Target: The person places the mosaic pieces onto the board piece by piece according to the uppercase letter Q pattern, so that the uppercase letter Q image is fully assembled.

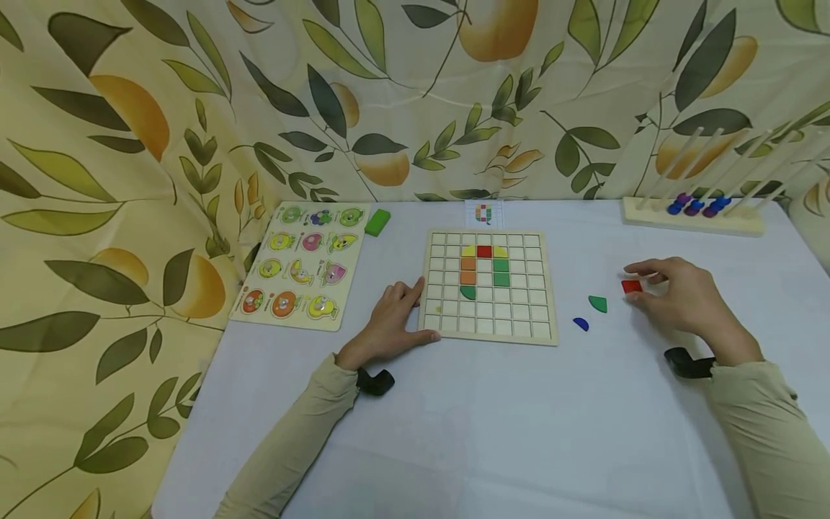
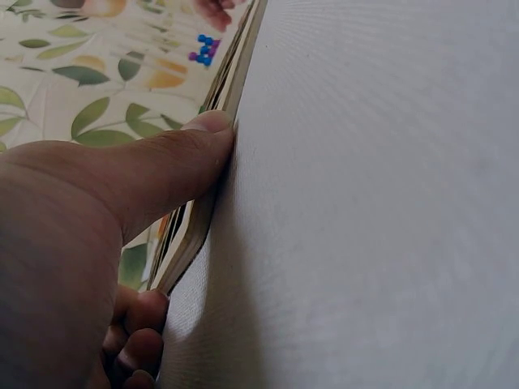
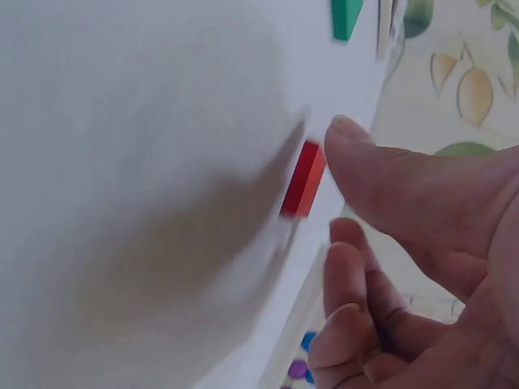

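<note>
A wooden grid board (image 1: 488,330) lies on the white table, with yellow, red, orange and green pieces forming an arch on it. My left hand (image 1: 384,324) braces its near left corner. The thumb (image 2: 174,158) rests along the near edge, and the other fingertips meet the left side. At right, my right hand (image 1: 681,299) spreads thumb and fingers around a red square block (image 1: 632,287) on the table. In the right wrist view the thumb (image 3: 365,162) is right at the block's edge, while the curved fingers are apart from it.
A green quarter-round piece (image 1: 598,304) and a blue piece (image 1: 581,324) lie between board and right hand. Behind the board is a pattern card (image 1: 483,214). A fruit puzzle board (image 1: 298,263) and green block (image 1: 377,223) are at left; a bead rack (image 1: 694,220) stands back right.
</note>
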{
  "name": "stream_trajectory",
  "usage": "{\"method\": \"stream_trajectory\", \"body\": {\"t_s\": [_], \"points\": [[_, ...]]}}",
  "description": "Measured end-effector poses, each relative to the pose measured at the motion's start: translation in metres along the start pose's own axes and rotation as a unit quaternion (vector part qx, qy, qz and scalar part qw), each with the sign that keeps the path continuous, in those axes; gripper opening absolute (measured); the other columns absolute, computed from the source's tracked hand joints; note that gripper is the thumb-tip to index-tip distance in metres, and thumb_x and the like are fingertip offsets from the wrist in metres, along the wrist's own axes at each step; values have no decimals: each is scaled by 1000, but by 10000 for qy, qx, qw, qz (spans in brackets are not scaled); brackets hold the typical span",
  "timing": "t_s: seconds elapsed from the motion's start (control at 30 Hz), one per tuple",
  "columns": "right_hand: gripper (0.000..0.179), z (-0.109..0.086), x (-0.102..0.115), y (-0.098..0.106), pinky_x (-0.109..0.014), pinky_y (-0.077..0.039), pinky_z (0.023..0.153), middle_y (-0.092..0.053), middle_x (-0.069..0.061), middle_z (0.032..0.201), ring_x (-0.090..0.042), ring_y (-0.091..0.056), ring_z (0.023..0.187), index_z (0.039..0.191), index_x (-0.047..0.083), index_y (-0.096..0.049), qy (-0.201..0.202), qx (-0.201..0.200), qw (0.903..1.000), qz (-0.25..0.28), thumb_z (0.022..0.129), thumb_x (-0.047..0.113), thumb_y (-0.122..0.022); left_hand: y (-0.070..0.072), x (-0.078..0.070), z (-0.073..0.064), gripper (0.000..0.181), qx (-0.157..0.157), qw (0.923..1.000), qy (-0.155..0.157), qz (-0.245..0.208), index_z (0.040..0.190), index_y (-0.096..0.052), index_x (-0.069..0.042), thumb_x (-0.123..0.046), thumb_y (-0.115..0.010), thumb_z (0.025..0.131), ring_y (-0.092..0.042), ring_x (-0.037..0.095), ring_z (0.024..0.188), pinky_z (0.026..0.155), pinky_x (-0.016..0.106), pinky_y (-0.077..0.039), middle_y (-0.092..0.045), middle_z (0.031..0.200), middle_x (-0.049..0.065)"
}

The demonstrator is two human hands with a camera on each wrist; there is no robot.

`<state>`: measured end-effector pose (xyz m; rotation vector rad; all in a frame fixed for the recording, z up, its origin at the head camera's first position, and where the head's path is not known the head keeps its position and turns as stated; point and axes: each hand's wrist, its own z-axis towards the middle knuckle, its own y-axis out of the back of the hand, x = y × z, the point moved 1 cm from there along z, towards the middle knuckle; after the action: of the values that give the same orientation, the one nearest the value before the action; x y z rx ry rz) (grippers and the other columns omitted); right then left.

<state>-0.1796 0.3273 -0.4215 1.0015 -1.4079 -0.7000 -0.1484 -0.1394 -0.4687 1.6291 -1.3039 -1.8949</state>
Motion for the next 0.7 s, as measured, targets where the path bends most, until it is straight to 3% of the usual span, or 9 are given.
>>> {"method": "stream_trajectory", "body": {"t_s": [0.13,0.53,0.7], "points": [[40,-1,-7,1,-71,-43,88,-60,-39,121,-55,-54,112,130,-4,-67,-37,112,9999,-102,94,8,-75,0,0,0,108,-16,10000,-17,28,168,-23,-2,-41,-86,90,-39,22,106,87,32,-32,-50,119,11],[30,2,-4,-7,-40,-44,74,-70,-25,100,-39,-60,94,118,-7,-69,-39,43,10000,-24,94,8,-77,0,0,0,107,-23,10000,-55,26,168,-23,0,-41,-85,90,-39,23,106,87,32,-32,-50,120,13],[31,3,-2,-12,-51,-50,78,-70,-29,102,-42,-64,94,117,-8,-64,23,15,10000,80,94,6,-78,-1,0,0,107,3,10000,-8,-10,168,-23,-1,-41,-85,91,-39,22,106,87,32,-32,-49,121,13]]}}
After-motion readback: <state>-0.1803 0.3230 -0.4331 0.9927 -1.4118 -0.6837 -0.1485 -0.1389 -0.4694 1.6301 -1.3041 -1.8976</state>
